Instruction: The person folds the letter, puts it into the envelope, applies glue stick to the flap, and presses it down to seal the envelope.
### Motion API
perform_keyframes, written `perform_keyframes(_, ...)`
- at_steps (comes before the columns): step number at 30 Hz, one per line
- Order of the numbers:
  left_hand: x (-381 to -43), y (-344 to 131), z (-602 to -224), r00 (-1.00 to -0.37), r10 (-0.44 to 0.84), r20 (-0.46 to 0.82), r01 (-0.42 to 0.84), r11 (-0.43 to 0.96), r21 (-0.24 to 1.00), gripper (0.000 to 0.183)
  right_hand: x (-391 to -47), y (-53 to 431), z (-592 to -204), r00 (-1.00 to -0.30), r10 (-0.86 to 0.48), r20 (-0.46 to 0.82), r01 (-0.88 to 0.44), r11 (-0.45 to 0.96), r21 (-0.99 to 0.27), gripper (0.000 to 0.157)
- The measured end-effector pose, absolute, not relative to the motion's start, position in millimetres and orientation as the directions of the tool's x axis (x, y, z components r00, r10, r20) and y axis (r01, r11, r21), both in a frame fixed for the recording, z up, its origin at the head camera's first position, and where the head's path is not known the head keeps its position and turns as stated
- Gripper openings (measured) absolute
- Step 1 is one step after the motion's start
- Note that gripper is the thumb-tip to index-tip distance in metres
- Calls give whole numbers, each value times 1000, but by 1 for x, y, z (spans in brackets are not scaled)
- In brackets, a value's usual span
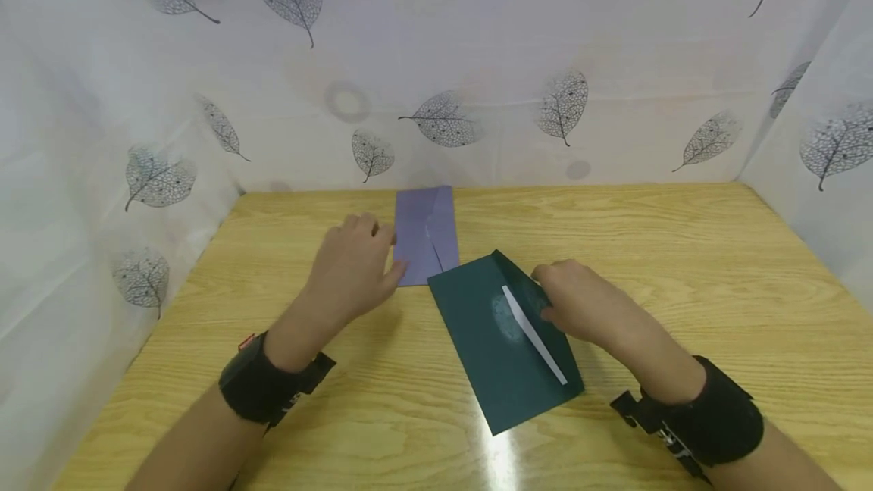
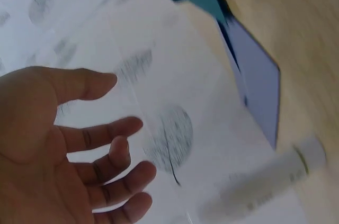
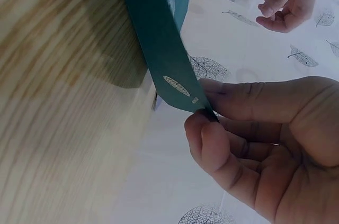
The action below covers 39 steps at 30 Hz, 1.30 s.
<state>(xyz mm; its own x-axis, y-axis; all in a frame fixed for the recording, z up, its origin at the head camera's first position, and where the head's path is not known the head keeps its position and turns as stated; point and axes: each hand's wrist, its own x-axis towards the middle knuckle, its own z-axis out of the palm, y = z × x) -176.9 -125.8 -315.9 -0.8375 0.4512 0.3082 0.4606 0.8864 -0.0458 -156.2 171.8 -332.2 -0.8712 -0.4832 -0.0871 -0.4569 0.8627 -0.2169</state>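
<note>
A dark green envelope lies turned at an angle in the middle of the table, its flap lifted. My right hand pinches the flap's edge between thumb and fingers. A narrow white strip shows along the fold; whether it is paper inside cannot be told. Fingers loosely bent, my left hand hovers left of the green envelope and holds nothing. Behind it is a purple envelope, partly overlapped by the green one. A white glue stick appears beyond the left fingers; the head view hides it.
The wooden table runs back to a white curtain printed with grey leaves. More curtain hangs at both sides. Each wrist wears a black strap.
</note>
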Motion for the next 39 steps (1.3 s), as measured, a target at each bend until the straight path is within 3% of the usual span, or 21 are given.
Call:
perform_keyframes(9,-146,-87,-335,-658,713,242,707,696,-127,24,-156,171,-332,-870,-489,-59,-468,857,-215,35)
perform_keyframes(17,-131,-74,-344,-523,840,-143,851,525,-25,50,-157,171,-335,-866,-499,-22,-479,842,-247,27)
perform_keyframes(23,-126,-74,-348,-478,821,-313,848,524,77,61,-157,168,-334,-835,-546,-73,-497,804,-326,33)
perform_keyframes(32,-127,-75,-349,-437,826,-356,862,498,96,64,-151,165,-335,-676,-733,-78,-638,635,-436,33)
perform_keyframes(39,-129,-76,-349,-446,812,-378,830,533,165,65,-148,164,-340,-560,-810,-173,-704,575,-417,37)
